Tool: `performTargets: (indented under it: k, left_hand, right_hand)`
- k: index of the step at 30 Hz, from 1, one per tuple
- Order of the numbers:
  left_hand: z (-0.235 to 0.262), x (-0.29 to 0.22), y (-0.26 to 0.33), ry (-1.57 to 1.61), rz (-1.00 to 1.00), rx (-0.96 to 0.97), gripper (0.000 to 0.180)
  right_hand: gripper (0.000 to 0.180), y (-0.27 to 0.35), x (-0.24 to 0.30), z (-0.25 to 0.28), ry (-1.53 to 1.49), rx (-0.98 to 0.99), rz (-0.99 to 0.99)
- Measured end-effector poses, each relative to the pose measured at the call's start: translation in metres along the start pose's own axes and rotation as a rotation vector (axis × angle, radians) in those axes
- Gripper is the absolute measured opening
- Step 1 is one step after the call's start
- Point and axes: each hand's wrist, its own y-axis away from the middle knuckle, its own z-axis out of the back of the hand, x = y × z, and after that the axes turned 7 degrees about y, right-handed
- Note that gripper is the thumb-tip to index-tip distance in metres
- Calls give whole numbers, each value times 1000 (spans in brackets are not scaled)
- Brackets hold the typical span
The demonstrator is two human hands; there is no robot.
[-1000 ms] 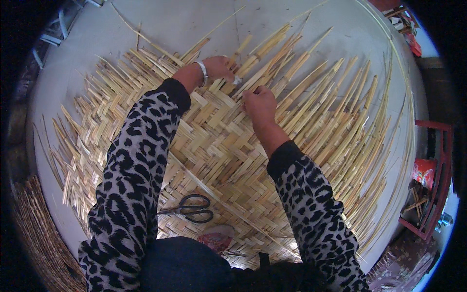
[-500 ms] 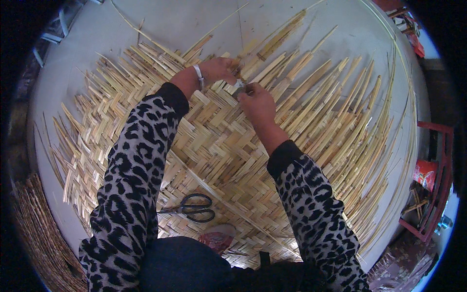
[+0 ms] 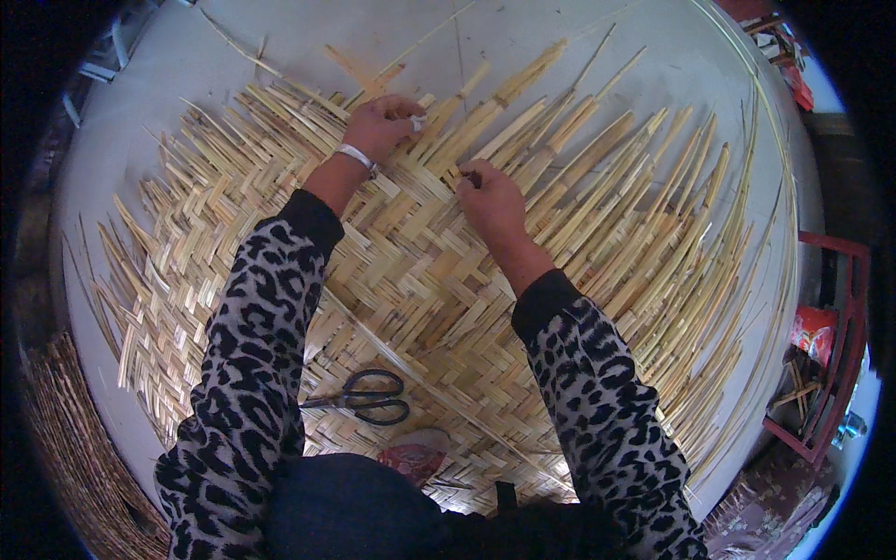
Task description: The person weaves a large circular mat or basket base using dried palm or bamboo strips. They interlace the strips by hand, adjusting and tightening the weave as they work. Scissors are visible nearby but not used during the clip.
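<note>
A large woven mat (image 3: 411, 252) of split reed strips lies on the floor, its loose strip ends fanning out at the far and right sides. My left hand (image 3: 381, 129) is at the mat's far edge, fingers curled round a flat tan strip (image 3: 362, 73) whose end shows beyond the knuckles. Something small and white is at its thumb; I cannot make out what. To the right and a little nearer, my right hand (image 3: 493, 198) is closed, thumb and fingers pinching a strip at the weave. Between the hands, pale strips (image 3: 476, 117) stick outward.
Black-handled scissors (image 3: 373, 398) lie on the mat near my legs, beside a red patterned shoe (image 3: 414, 455). A roll of brown stalk matting (image 3: 84, 457) is at the left. A dark red frame (image 3: 845, 345) stands at the right. Long thin strips (image 3: 784, 168) curve along the floor there.
My left hand has moved left and away from my right hand, and a tan strip now shows beyond it. The right hand stays nearly in place.
</note>
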Motion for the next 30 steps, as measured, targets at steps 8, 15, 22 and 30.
performTargets:
  k: [8,15,22,30]
  left_hand:
    - [-4,7,18,-484,-5,-168,28]
    - [-11,14,53,-358,-206,-434,43]
    - [-30,17,98,-942,-468,-270,30]
    - [-30,13,97,-1178,-356,-131,27]
  right_hand:
    - [20,22,1,-3,107,-237,296]
    - [31,40,6,3,354,-46,462]
    - [33,56,2,3,481,-86,566]
    - [39,186,-39,43,50,-45,320]
